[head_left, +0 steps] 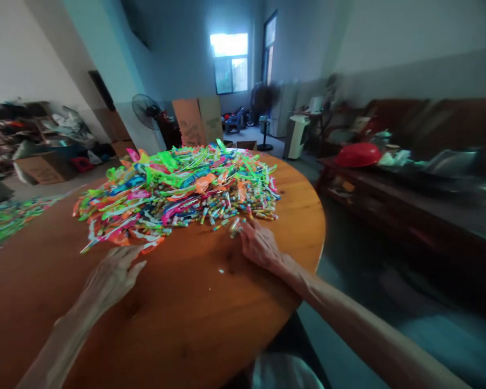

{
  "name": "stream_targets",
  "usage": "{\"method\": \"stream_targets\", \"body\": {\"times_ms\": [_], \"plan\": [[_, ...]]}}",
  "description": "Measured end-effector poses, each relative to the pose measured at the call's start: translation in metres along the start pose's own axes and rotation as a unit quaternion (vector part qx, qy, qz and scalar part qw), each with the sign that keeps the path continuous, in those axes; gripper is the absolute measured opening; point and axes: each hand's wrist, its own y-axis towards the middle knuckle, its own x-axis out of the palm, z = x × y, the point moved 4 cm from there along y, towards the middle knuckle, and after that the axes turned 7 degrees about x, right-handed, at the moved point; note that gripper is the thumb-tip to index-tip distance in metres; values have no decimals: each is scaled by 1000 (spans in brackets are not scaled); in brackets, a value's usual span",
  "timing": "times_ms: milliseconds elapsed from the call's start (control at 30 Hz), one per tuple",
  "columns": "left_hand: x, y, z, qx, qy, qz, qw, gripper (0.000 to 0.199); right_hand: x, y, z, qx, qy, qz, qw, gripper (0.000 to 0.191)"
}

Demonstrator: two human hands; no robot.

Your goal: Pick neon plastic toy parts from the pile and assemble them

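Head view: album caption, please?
Left hand and right hand beside a multicoloured plastic heap on a round brown wooden table.

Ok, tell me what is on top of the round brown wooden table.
A heap of bright multicoloured plastic pieces, with small multicoloured cylinders along its near right side. Nearer lies a tiny white scrap. The heap hides the tabletop beneath it and its own lower layers.

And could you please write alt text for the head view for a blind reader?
A heap of brightly coloured pieces lies on a curved-edged wooden table, the person's right hand at small tubes along the heap's near edge, the left hand, open, near an orange piece.
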Motion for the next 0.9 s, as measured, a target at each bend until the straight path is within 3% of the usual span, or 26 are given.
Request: {"method": "stream_targets", "body": {"times_ms": [100, 167, 233, 467, 633, 900], "plan": [[14, 21, -4, 23, 43, -27, 998, 36, 0, 1, 1, -20, 5, -12, 1000, 31], [14, 23, -3, 34, 72, -39, 996, 37, -1, -1, -6, -52, 3, -39, 998, 30], [9, 19, 5, 36, 91, -50, 994, 35, -2, -3, -15, -72, -3, -56, 996, 26], [-12, -1, 39, 30, 76, -110, 991, 27, 6, 3, -29, -65, -21, -108, 992, 36], [-20, -6, 47, 53, 54, -79, 994, 30, 7, -4, -28, -117, -33, -101, 987, 32], [4, 5, 50, 41, 34, -100, 994, 35, -20, -29, -34, -205, 58, -107, 971, 26]]}}
